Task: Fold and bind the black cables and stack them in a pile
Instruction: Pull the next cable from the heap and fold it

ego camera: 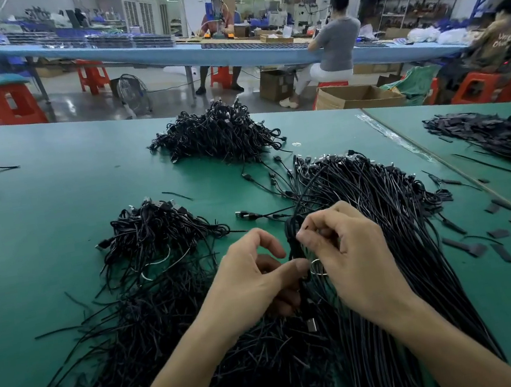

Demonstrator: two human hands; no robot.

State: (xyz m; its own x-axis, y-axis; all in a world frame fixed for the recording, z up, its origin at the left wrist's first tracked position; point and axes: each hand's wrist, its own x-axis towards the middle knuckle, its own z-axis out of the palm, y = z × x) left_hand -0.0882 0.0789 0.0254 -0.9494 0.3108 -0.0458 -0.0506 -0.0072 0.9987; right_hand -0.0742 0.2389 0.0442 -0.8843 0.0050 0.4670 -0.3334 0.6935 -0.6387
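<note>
A folded black cable [293,237] stands upright between my hands over the green table [49,197]. My left hand [253,279] grips its lower part, thumb against it. My right hand [345,246] pinches a thin black tie at the cable's upper part with curled fingers. One plug of the cable [312,324] hangs below my hands. Loose straight cables [375,208] fan out to the right. A pile of bound cables [157,231] lies at the left, and a bigger pile [222,135] farther back.
A mass of thin black ties [169,338] covers the table in front of me. Cut black scraps [474,246] lie at the right near a table seam. More cables [497,137] rest on the neighbouring table. Other people sit at a blue bench behind.
</note>
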